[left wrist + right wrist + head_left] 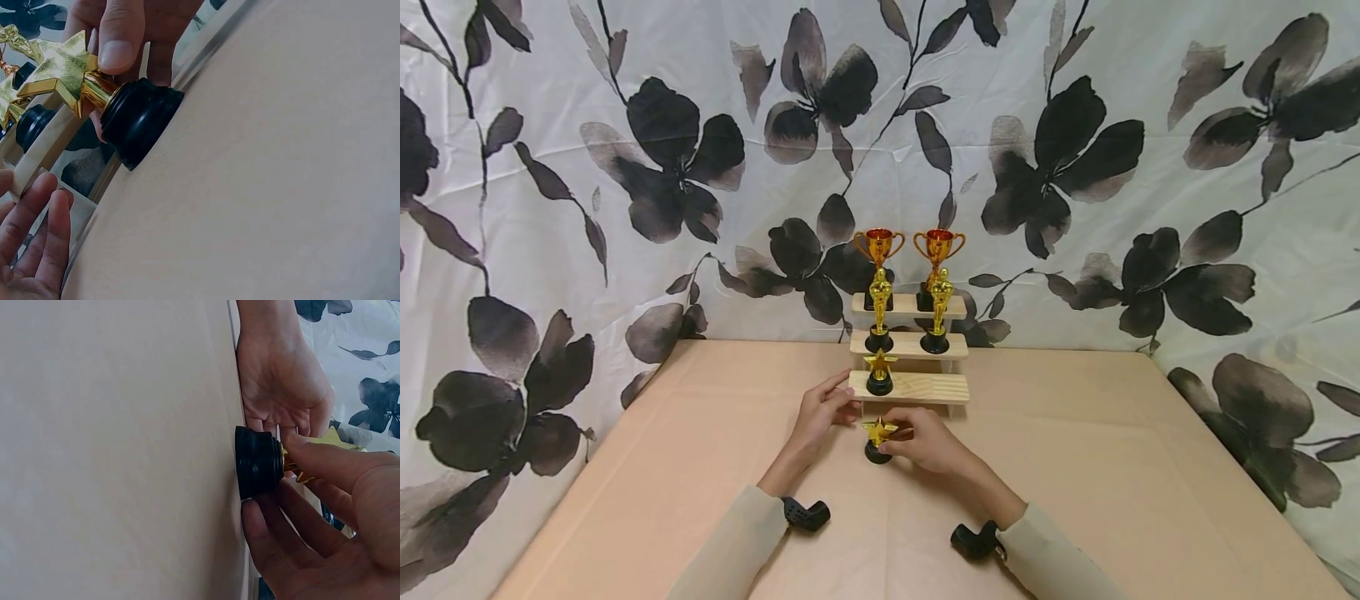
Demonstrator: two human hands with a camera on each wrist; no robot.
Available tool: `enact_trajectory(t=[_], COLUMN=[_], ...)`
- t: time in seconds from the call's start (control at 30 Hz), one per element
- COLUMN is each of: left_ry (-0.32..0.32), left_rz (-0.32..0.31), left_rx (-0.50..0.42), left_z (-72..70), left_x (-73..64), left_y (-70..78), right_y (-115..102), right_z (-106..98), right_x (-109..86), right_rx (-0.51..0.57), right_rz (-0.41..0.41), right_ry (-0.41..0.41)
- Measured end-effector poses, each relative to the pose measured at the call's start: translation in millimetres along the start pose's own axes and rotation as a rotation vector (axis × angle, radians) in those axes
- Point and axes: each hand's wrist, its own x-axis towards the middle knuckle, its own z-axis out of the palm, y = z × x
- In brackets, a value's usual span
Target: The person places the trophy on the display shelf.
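In front of a three-step wooden display shelf (925, 388), my right hand (928, 442) pinches a gold star trophy (877, 440) between thumb and fingers, just above its black base. The trophy stands upright with its base at the tabletop; the right wrist view shows the base (257, 462) close up. My left hand (822, 412) holds the left end of the lowest step, its thumb and fingers (39, 203) around the board's edge in the left wrist view. Another star trophy (880, 375) sits on the left of that lowest step.
Two gold figurine trophies, one left (881, 310) and one right (938, 312), occupy the middle step. Behind them on the top step are two gold cups, left (879, 246) and right (938, 246). A floral cloth (925, 133) hangs behind the peach-covered table (1075, 450).
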Motion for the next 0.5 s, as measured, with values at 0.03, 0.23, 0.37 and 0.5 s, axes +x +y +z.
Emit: enact_trajectory(t=[0.03,0.23,0.37,0.5], left_ry=[0.001,0.006,0.016,0.016], left_rz=[0.0,0.002,-0.001,0.007], left_rx=[-0.001,-0.026,-0.039,-0.032], left_z=[0.1,1.6,2.1,1.7], left_x=[-0.3,-1.6,-1.8,-1.2], left_y=[0.0,0.7,0.9,0.4], right_y=[-0.1,-0.9,-0.9,-0.7], right_z=[0.2,0.8,0.2,0.1], right_x=[-0.2,-1.0,-0.8,-0.4], right_rx=[-0.002,-0.026,-0.048,-0.061], right_rz=[0.002,0.002,-0.006,-0.013], right_ry=[0.001,0.023,0.033,0.037])
